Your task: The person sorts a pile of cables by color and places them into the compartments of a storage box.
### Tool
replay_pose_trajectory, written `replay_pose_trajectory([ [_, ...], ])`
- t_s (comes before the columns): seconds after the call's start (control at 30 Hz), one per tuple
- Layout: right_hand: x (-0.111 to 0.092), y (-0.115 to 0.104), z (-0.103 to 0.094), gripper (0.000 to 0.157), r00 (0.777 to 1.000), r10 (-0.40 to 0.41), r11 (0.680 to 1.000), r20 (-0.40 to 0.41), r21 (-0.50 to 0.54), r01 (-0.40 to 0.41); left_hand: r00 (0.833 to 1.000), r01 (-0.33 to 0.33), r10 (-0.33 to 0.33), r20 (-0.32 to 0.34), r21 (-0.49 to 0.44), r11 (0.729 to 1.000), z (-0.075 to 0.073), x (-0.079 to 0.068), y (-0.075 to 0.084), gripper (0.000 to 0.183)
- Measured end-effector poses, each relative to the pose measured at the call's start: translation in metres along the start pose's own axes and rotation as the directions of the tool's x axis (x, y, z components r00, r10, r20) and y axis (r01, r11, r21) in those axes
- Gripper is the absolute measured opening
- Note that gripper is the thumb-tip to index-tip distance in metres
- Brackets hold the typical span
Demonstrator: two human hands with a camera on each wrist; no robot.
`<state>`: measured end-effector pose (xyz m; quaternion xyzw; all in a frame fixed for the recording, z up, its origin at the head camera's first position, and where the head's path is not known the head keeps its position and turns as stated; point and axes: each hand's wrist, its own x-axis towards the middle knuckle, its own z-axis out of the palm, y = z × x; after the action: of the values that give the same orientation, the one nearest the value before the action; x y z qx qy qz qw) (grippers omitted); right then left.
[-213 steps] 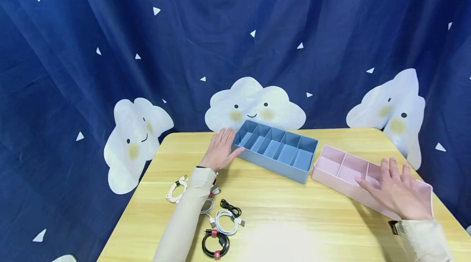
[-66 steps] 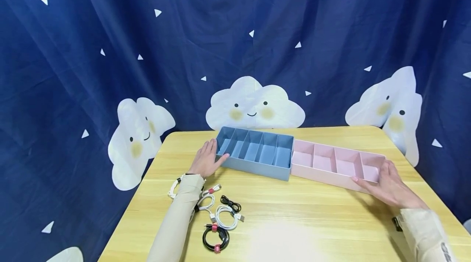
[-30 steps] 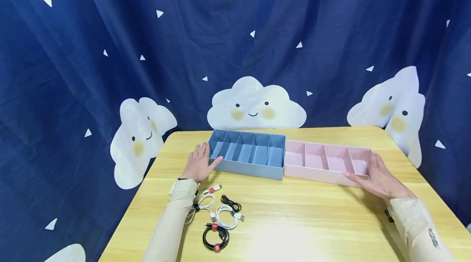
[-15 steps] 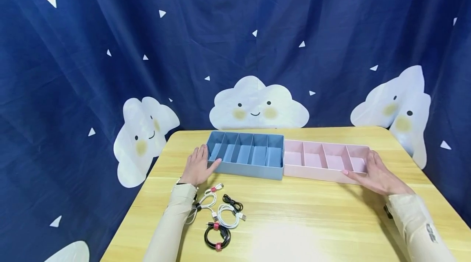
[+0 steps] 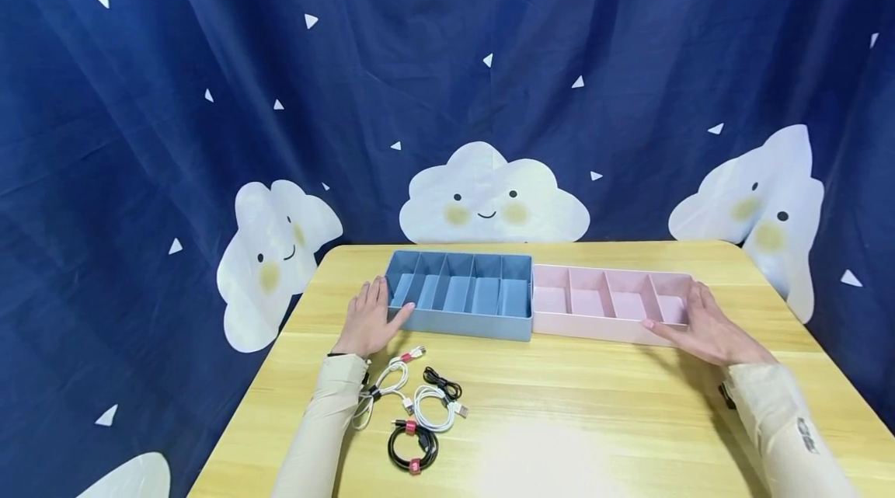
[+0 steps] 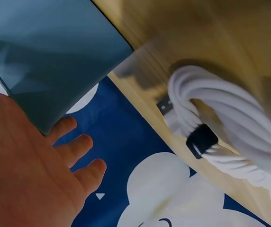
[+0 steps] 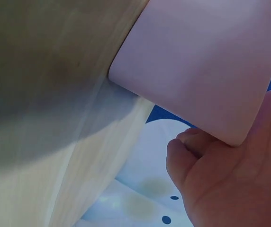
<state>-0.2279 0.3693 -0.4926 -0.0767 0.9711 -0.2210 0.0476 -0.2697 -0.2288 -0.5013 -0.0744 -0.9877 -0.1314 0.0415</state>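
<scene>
My left grip [image 5: 365, 323] lies spread, not clenched, against the left end of the blue box [image 5: 468, 322], thumb at its near wall. My right grip [image 5: 713, 329], fingers extended, rests against the right end of the pink box [image 5: 594, 325]. Both boxes sit end to end between them, toward the table's [image 5: 559, 397] far edge; coiled cables [image 5: 443, 383] lie nearer, left.
</scene>
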Motion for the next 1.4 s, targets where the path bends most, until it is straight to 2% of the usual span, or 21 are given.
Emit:
replay_pose_trajectory([
  [0.4,0.005,-0.010,0.002,0.125,1.000,0.006,1.000,0.022,-0.003,-0.006,1.000,0.009,-0.009,-0.014,0.003,1.000,-0.004,-0.006,-0.008,0.097],
  [0.53,0.004,-0.011,0.004,0.125,1.000,-0.003,1.000,0.008,-0.004,0.003,1.000,0.014,-0.014,-0.014,0.006,1.000,-0.004,-0.007,-0.007,0.096],
  [0.8,0.004,-0.010,0.003,0.122,1.000,0.015,0.999,0.027,0.029,-0.016,1.000,0.012,-0.012,-0.013,-0.007,1.000,-0.003,-0.008,-0.008,0.097],
  [0.9,0.005,-0.008,0.001,0.117,1.000,0.000,1.000,0.004,0.022,0.000,1.000,0.013,-0.013,-0.016,-0.006,1.000,-0.005,-0.008,-0.007,0.097],
  [1.1,0.006,0.000,0.001,0.107,0.995,-0.060,0.997,-0.075,-0.056,0.056,1.000,0.011,-0.011,-0.019,0.003,1.000,-0.006,-0.007,-0.005,0.097],
  [1.4,0.008,0.011,0.001,0.092,0.972,-0.134,0.986,-0.193,-0.126,0.111,1.000,0.024,-0.023,0.004,-0.010,1.000,-0.004,-0.006,-0.009,0.099],
])
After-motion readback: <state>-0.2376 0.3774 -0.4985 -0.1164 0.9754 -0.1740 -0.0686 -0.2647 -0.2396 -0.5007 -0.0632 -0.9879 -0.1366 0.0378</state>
